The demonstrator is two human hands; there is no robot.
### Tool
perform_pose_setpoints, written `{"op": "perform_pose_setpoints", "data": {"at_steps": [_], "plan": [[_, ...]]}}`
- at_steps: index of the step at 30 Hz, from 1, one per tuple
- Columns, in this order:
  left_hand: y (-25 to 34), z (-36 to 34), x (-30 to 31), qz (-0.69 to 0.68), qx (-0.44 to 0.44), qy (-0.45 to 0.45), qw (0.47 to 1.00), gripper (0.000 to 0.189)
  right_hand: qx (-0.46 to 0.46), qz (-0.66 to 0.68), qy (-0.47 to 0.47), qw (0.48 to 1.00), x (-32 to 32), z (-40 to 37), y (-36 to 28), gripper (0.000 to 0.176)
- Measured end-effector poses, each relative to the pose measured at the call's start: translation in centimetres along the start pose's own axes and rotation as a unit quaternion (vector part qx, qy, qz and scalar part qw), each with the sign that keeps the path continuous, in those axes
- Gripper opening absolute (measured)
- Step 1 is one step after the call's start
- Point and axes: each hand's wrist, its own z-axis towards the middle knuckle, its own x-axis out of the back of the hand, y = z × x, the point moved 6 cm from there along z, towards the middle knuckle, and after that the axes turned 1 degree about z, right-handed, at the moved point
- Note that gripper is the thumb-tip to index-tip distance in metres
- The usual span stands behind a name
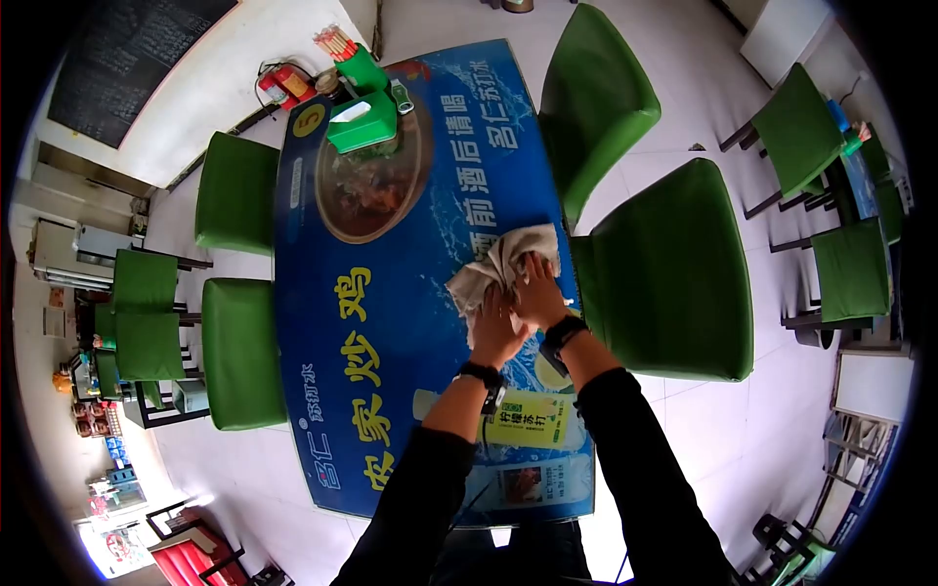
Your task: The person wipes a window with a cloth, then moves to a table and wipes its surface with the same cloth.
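A crumpled beige cloth lies near the right long edge of a blue printed table. My left hand presses on the cloth's near side, its fingers pointing away from me and bent into the folds. Just right of it, my right hand holds the middle of the cloth, with fabric bunched under its fingers. The two hands are close together, and a dark band circles each wrist. Parts of the fingertips are hidden in the fabric.
At the table's far end stand a green tissue box, a green holder of chopsticks and a small jar. Green chairs line both long sides, close to the edges. Red fire extinguishers stand by the far wall.
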Motion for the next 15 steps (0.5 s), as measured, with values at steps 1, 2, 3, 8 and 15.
{"op": "perform_pose_setpoints", "data": {"at_steps": [1, 2, 3, 8, 15], "plan": [[0.3, -1.7, 0.5, 0.016, 0.001, 0.009, 1.0, 0.065, 0.037, -0.01, 0.038, 0.999, -0.7, -1.3, -0.7, 0.06], [0.0, -3.5, -0.8, -0.022, -0.001, -0.035, 0.999, 0.066, 0.059, 0.0, 0.027, 0.998, -0.9, -3.0, -2.0, 0.055], [0.3, -5.9, -1.1, -0.038, 0.017, -0.035, 0.999, 0.065, 0.075, 0.015, 0.075, 0.994, -1.6, -5.1, -3.2, 0.047], [3.5, -22.1, 1.0, -0.061, -0.038, -0.211, 0.975, 0.056, 0.098, 0.018, -0.026, 0.995, -5.2, -20.8, -11.0, 0.052], [3.3, -30.7, 1.3, -0.066, -0.043, -0.199, 0.977, 0.053, 0.099, 0.055, -0.088, 0.99, -6.8, -26.9, -15.9, 0.059]]}}
